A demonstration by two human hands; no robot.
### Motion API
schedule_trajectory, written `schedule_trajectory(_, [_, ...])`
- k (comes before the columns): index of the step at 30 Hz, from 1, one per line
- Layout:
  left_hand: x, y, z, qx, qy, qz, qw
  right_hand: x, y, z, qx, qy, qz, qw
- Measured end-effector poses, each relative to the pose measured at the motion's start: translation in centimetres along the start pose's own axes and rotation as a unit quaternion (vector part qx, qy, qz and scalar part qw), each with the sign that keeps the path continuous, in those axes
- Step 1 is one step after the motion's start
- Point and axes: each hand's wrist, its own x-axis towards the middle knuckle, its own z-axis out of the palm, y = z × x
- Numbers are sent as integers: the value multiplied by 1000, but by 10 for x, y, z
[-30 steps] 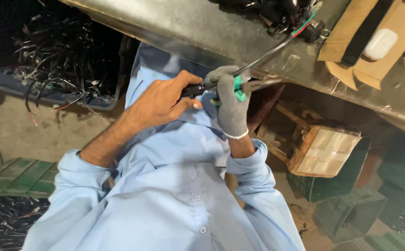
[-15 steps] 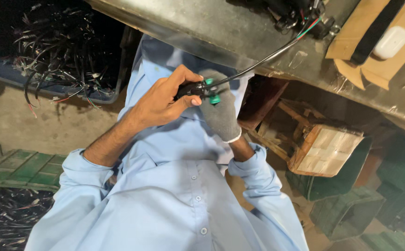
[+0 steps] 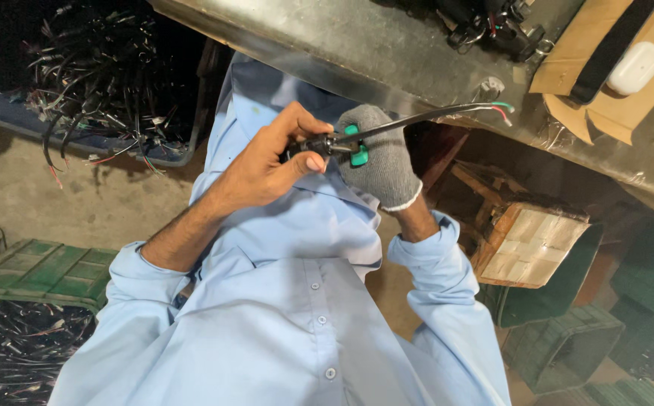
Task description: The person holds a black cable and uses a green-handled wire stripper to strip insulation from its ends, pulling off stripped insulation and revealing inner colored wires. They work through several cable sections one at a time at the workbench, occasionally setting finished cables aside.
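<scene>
my bare left hand (image 3: pixel 267 169) pinches the black cable (image 3: pixel 417 119); my gloved right hand (image 3: pixel 379 162) grips green-handled cutters (image 3: pixel 355 146) on it — stripping; next i'd need a steady pull.

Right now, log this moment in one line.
left hand: holds black cable | right gloved hand: green-handled tool on cable | cable end: red, green wires

Cable (image 3: pixel 417 120): black sheath, smooth, slightly glossy, with red and green insulated cores at the end. Tool grips (image 3: pixel 357 154): green plastic, smooth. Glove (image 3: pixel 383 162): grey knitted cloth, matt, coarse. Shirt (image 3: pixel 289 301): light blue woven cloth, matt. Bench (image 3: pixel 357 37): grey metal, dull, scuffed. Box (image 3: pixel 590 98): brown cardboard, matt.
</scene>
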Motion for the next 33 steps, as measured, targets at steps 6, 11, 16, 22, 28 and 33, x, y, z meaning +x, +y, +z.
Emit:
schedule_trajectory(6, [1, -17, 10, 209, 123, 71, 967, -14, -33, 4, 62, -48, 209, 975])
schedule_trajectory(11, [6, -23, 11, 253, 151, 47, 954, -18, -33, 17, 30, -84, 316, 945])
schedule_trajectory(16, [8, -28, 6, 381, 151, 119, 904, -20, -26, 32, 39, -44, 294, 954])
schedule_trajectory(22, [10, -37, 7, 347, 163, 116, 916, -23, -19, 36, 48, -41, 277, 959])
schedule_trajectory(28, [11, -38, 6, 323, 166, 98, 926, -23, -14, 39, 74, -44, 288, 954])
schedule_trajectory(33, [15, -30, 0, 447, 152, 151, 869, -20, -12, 43, 77, -19, 267, 961])
